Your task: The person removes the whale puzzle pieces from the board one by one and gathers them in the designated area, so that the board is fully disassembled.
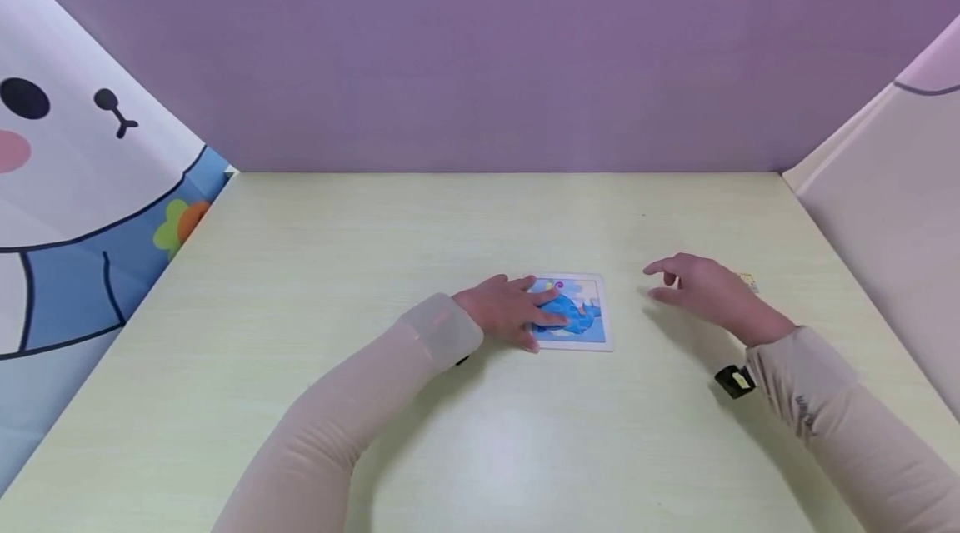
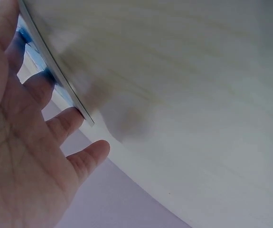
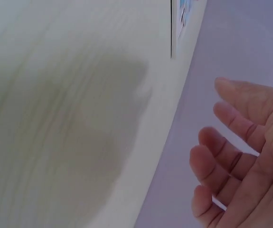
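A small square puzzle board (image 1: 584,317) with a blue whale picture lies flat on the pale wooden table (image 1: 375,266). My left hand (image 1: 517,312) rests on its left part with straight fingers pressing the surface. In the left wrist view the fingers (image 2: 41,88) lie against the board's thin edge (image 2: 55,71). My right hand (image 1: 693,287) hovers above the table to the right of the board, fingers relaxed and holding nothing. The right wrist view shows that hand (image 3: 243,156) empty, with the board's corner (image 3: 181,19) far off.
A small yellowish piece (image 1: 747,281) lies on the table just behind my right hand. A purple wall (image 1: 480,50) closes the back. Printed cartoon panels stand at the left (image 1: 67,183) and right (image 1: 892,183) sides.
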Tool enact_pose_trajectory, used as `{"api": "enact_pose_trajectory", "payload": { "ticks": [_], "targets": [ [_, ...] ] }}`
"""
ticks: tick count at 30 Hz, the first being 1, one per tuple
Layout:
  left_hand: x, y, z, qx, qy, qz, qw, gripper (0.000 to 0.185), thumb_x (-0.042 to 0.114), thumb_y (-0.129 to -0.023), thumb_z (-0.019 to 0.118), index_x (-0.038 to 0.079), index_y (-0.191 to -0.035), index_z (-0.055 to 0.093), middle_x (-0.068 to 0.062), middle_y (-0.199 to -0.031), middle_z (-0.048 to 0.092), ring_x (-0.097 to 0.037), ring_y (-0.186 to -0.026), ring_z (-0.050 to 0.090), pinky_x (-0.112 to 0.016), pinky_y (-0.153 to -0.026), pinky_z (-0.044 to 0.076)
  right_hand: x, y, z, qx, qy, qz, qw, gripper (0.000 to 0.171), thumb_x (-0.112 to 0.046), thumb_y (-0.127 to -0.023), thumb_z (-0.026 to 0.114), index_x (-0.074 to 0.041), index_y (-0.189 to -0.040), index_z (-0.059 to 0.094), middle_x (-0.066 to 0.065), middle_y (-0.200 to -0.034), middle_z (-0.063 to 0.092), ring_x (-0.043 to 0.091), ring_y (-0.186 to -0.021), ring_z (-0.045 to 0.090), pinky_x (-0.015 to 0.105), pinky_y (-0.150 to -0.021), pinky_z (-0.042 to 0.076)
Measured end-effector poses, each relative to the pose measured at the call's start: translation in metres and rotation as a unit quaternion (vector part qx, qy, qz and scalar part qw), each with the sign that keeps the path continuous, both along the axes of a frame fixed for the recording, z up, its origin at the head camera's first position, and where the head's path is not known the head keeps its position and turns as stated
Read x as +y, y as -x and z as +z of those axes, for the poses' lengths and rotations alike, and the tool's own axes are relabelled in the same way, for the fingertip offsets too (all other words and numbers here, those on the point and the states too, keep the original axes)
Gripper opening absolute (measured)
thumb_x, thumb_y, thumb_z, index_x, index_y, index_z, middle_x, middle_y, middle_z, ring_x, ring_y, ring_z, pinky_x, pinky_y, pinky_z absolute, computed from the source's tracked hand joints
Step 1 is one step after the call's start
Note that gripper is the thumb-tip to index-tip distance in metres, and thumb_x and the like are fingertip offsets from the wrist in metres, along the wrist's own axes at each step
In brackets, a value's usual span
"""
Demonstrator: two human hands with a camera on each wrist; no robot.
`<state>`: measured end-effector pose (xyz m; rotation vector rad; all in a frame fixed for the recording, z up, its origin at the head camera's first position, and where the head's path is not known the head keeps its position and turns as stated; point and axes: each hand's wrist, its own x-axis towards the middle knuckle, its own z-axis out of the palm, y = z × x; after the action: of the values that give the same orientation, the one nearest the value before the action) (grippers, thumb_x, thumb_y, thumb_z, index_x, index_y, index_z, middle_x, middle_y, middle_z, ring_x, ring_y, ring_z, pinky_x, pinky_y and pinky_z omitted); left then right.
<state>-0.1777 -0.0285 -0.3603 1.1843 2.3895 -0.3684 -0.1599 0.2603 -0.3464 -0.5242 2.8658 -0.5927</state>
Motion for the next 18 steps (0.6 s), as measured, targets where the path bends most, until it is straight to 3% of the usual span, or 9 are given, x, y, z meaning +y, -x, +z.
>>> {"api": "enact_pose_trajectory", "payload": {
  "ticks": [10, 18],
  "targets": [
    [0.000, 0.001, -0.002, -0.012, -0.003, 0.011, 0.9999, 0.063, 0.056, -0.095, 0.049, 0.047, -0.151, 0.023, 0.010, -0.163, 0.009, -0.027, -0.150, 0.008, -0.050, -0.115, 0.025, -0.025, -0.006, -0.003, -0.012, -0.021, 0.018, 1.000, 0.034, -0.017, -0.089, 0.068, 0.000, -0.118, 0.067, 0.003, -0.084, 0.057, 0.013, -0.064, 0.044, 0.028, -0.057, 0.038],
    [-0.001, 0.001, -0.001, -0.010, -0.001, 0.007, 0.9999, 0.064, 0.057, -0.094, 0.050, 0.047, -0.151, 0.022, 0.010, -0.163, 0.010, -0.028, -0.150, 0.010, -0.051, -0.114, 0.026, -0.047, -0.006, -0.003, -0.009, -0.088, 0.032, 0.996, 0.036, -0.019, -0.088, 0.069, -0.002, -0.119, 0.068, 0.002, -0.081, 0.059, 0.015, -0.070, 0.050, 0.027, -0.057, 0.041]
  ]
}}
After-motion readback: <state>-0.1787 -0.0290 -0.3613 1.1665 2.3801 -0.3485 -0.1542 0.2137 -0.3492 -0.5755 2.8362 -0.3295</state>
